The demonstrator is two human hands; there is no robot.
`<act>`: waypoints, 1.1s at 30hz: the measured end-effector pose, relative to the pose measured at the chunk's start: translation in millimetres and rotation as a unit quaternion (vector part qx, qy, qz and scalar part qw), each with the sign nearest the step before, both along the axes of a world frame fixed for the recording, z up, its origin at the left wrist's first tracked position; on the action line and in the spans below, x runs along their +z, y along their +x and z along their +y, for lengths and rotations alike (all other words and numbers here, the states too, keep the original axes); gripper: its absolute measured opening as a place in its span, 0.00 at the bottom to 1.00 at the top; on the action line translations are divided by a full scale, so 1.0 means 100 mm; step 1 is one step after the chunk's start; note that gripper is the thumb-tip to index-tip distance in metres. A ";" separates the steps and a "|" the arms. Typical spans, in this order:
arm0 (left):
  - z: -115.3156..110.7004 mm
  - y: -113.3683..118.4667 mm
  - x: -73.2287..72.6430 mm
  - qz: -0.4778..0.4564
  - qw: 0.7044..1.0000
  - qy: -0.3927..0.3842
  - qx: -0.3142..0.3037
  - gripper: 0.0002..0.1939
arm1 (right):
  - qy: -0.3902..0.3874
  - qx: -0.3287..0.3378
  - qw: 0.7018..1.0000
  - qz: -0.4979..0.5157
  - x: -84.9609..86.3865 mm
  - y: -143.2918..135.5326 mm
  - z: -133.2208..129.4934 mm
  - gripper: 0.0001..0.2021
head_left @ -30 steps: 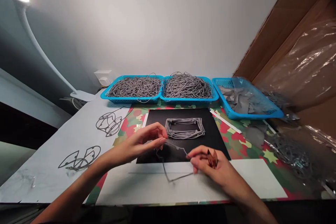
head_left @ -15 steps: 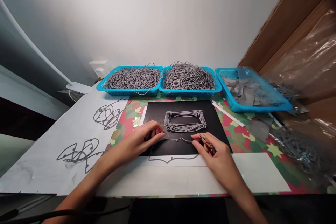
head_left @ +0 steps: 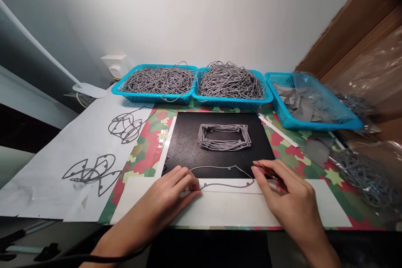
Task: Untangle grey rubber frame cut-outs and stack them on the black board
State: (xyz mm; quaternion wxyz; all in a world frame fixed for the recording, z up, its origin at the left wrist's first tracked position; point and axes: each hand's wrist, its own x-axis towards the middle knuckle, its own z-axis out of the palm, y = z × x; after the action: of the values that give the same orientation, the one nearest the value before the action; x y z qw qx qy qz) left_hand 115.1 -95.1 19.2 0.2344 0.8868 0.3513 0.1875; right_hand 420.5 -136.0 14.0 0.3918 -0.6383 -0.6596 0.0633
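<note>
A thin grey rubber gasket loop point(head_left: 216, 168) with small round tabs lies partly on a black mat point(head_left: 185, 142) and partly on the white strip in front of it. My left hand point(head_left: 176, 188) is closed, thumb and forefinger pinching the loop near its left end; that end is hidden behind the fingers. At the loop's right end, my right hand point(head_left: 285, 188) has its fingertips close to the bend, with a pair of tweezers point(head_left: 271, 172) held in the palm. Behind them, stacked gaskets point(head_left: 224, 145) form a neat rectangle on the mat.
Two blue baskets point(head_left: 232, 102) heaped with grey gaskets stand by the wall. A third blue basket point(head_left: 320, 125) with grey scraps is at right, near a bag of gaskets point(head_left: 364, 180). Loose tangled gaskets point(head_left: 92, 169) lie on white paper at left.
Both hands have come nearer the table's front edge, the right one also moving rightward. The gasket loop has shifted right and been turned in the fingers. The camera view has moved slightly.
</note>
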 end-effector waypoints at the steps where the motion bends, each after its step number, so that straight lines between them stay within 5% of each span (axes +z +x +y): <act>1: 0.01 -0.02 0.03 0.007 1.000 -0.014 -0.007 0.05 | -0.012 0.019 1.000 0.007 0.03 -0.02 0.04 0.05; 5: 0.04 -0.18 0.15 0.026 0.998 -0.053 -0.024 0.06 | -0.077 0.080 0.994 0.001 0.06 -0.10 0.21 0.05; 11: 0.07 -0.32 0.09 0.016 0.994 0.014 0.104 0.08 | -0.075 0.081 0.990 -0.090 -0.08 -0.10 0.23 0.10; 14: 0.05 -0.28 0.05 0.016 0.993 -0.012 0.118 0.10 | -0.069 0.084 0.987 -0.118 -0.07 -0.09 0.20 0.10; 21: 0.15 -0.17 -0.02 -0.029 0.984 -0.041 0.173 0.11 | -0.042 0.119 0.992 -0.018 -0.01 -0.07 0.23 0.03; 33: 0.39 0.03 0.06 -0.012 0.984 0.022 0.178 0.14 | 0.024 0.053 0.995 0.086 -0.01 -0.10 0.24 0.04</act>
State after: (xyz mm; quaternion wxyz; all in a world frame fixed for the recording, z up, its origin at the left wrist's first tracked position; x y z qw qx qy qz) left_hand 118.4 -55.7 25.2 0.1820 0.8130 0.4962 0.2441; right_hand 410.8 -111.8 12.8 0.4582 -0.5854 -0.6576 0.1224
